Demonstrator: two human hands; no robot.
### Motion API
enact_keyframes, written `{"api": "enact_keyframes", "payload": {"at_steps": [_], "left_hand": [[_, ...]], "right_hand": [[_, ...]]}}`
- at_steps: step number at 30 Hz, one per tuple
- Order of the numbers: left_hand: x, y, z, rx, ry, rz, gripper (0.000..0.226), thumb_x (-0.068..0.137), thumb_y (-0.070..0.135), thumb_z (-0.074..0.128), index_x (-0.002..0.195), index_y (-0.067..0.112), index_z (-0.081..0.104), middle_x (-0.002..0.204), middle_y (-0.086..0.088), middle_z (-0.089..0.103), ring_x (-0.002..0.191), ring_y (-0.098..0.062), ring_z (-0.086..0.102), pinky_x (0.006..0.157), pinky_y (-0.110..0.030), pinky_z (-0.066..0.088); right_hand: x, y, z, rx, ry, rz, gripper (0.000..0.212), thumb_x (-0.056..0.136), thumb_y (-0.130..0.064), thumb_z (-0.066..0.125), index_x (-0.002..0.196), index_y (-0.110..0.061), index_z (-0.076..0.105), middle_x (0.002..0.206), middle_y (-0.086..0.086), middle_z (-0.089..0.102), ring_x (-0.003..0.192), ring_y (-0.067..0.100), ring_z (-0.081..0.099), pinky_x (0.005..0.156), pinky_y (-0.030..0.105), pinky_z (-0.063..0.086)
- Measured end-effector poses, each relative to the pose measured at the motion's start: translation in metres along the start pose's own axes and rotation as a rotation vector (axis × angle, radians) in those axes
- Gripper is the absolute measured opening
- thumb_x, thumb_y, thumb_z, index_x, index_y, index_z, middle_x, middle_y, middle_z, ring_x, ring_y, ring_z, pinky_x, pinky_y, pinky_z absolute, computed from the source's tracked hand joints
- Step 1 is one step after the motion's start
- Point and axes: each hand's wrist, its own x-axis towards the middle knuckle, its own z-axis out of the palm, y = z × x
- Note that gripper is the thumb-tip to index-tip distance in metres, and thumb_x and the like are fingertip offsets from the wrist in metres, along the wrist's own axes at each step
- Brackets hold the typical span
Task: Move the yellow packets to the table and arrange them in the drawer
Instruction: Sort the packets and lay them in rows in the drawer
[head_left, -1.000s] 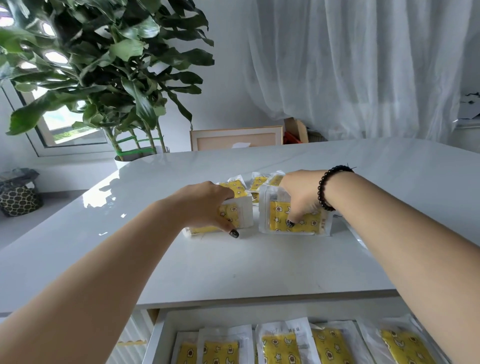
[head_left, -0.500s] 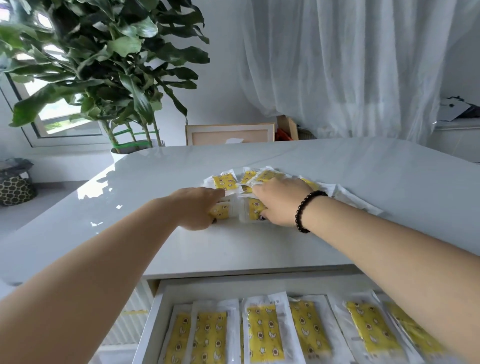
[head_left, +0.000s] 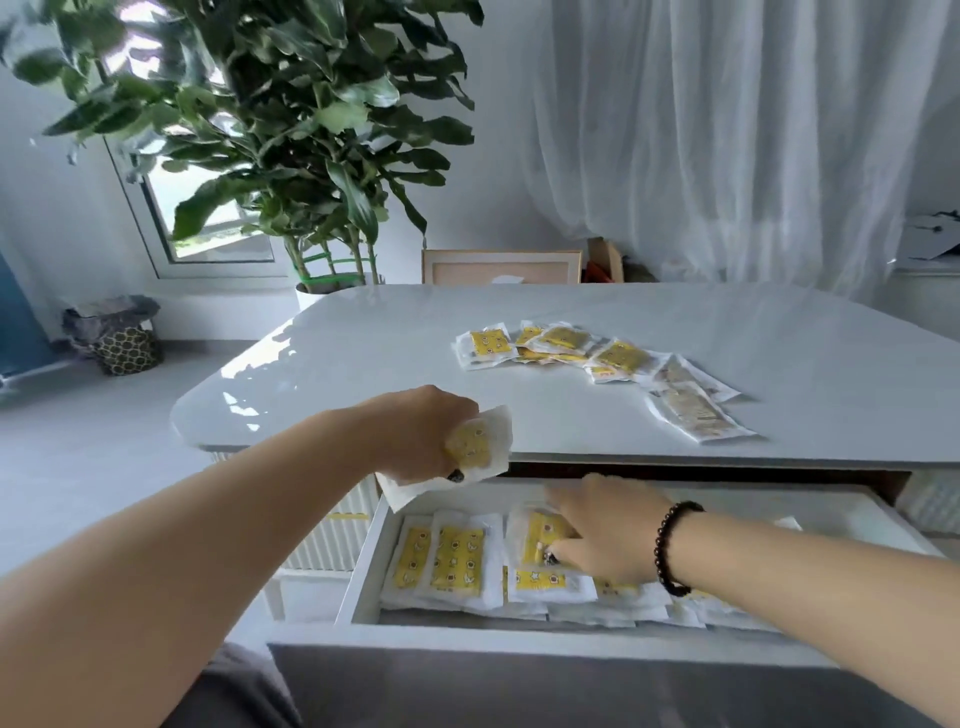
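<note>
Two grips busy: left hand clenches a yellow-printed clear plastic packet above the white drawer; right hand pinches another inside. Risk: slick film slips, disturbing the laid row; more wait on the glossy white surface.

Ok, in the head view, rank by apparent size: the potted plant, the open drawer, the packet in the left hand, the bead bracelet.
1. Potted plant and drawer: both look large; the drawer is nearer and partly hidden, so unranked.
2. Packet held by the left hand.
3. Bead bracelet.
</note>
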Motion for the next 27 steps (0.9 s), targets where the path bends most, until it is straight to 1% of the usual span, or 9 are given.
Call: {"api": "enact_keyframes", "payload": {"at_steps": [3,6,9,12,15,17,20,22,27], "left_hand": [[-0.021,0.008,0.004,-0.009,-0.031,0.004,0.034,0.082,0.031,0.069,0.074,0.030,0.036,0.077,0.009,0.044,0.075,-0.019,0.050,0.062,-0.027,0.038],[-0.034,0.004,0.009,-0.008,-0.043,-0.015,0.029,0.082,0.031,0.070,0.087,0.027,0.042,0.084,0.006,0.048,0.079,-0.020,0.052,0.066,-0.029,0.043],[-0.043,-0.005,0.010,-0.049,-0.024,-0.040,0.028,0.081,0.032,0.070,0.089,0.026,0.044,0.089,0.004,0.051,0.082,-0.021,0.055,0.070,-0.031,0.047],[-0.049,-0.017,0.011,-0.083,0.002,-0.057,0.026,0.082,0.032,0.070,0.094,0.025,0.047,0.091,0.004,0.053,0.082,-0.020,0.054,0.066,-0.029,0.045],[-0.051,-0.026,0.013,-0.124,0.037,-0.062,0.028,0.082,0.031,0.069,0.101,0.020,0.052,0.090,0.003,0.054,0.080,-0.021,0.054,0.064,-0.028,0.044],[-0.052,-0.034,0.016,-0.161,0.047,-0.067,0.026,0.085,0.030,0.066,0.102,0.019,0.051,0.092,0.001,0.054,0.082,-0.022,0.055,0.065,-0.029,0.043],[-0.055,-0.048,0.025,-0.159,0.026,-0.084,0.019,0.089,0.028,0.059,0.096,0.021,0.043,0.093,0.000,0.053,0.083,-0.023,0.054,0.066,-0.029,0.042],[-0.058,-0.058,0.031,-0.136,0.001,-0.114,0.019,0.090,0.028,0.057,0.096,0.022,0.040,0.094,0.001,0.052,0.082,-0.023,0.053,0.065,-0.029,0.040],[-0.062,-0.077,0.042,-0.183,-0.011,-0.168,0.015,0.089,0.025,0.055,0.094,0.021,0.042,0.087,0.004,0.051,0.074,-0.018,0.052,0.053,-0.024,0.037]], "right_hand": [[-0.003,0.000,0.036,0.196,-0.054,0.118,0.026,0.085,-0.034,0.053,0.104,-0.015,0.053,0.102,0.005,0.061,0.090,0.024,0.056,0.077,0.032,0.048],[-0.008,-0.001,0.054,0.300,-0.087,0.212,0.030,0.087,-0.035,0.057,0.111,-0.016,0.052,0.100,0.001,0.058,0.094,0.021,0.058,0.071,0.025,0.047],[-0.011,-0.002,0.053,0.274,-0.076,0.245,0.042,0.089,-0.033,0.055,0.126,-0.015,0.048,0.115,0.004,0.060,0.101,0.021,0.059,0.079,0.028,0.049],[-0.009,-0.010,0.048,0.232,-0.107,0.264,0.039,0.089,-0.031,0.053,0.125,-0.015,0.049,0.110,0.004,0.060,0.091,0.019,0.057,0.074,0.027,0.046],[0.010,-0.022,0.045,0.274,-0.129,0.321,0.020,0.087,-0.041,0.057,0.094,-0.023,0.054,0.083,-0.004,0.053,0.076,0.016,0.054,0.065,0.025,0.041],[0.032,-0.034,0.040,0.371,-0.132,0.377,0.027,0.085,-0.046,0.059,0.072,-0.026,0.046,0.072,-0.005,0.051,0.074,0.017,0.053,0.065,0.024,0.040],[0.067,-0.053,0.035,0.517,-0.172,0.441,0.030,0.088,-0.036,0.061,0.106,-0.012,0.063,0.109,0.004,0.064,0.103,0.021,0.059,0.087,0.027,0.046],[0.090,-0.065,0.032,0.541,-0.205,0.454,0.041,0.096,-0.026,0.052,0.130,-0.003,0.052,0.131,0.011,0.054,0.121,0.024,0.052,0.099,0.030,0.041],[0.130,-0.085,0.041,0.617,-0.250,0.457,0.053,0.101,-0.024,0.042,0.144,0.004,0.028,0.146,0.018,0.037,0.132,0.026,0.041,0.102,0.029,0.036]]}}
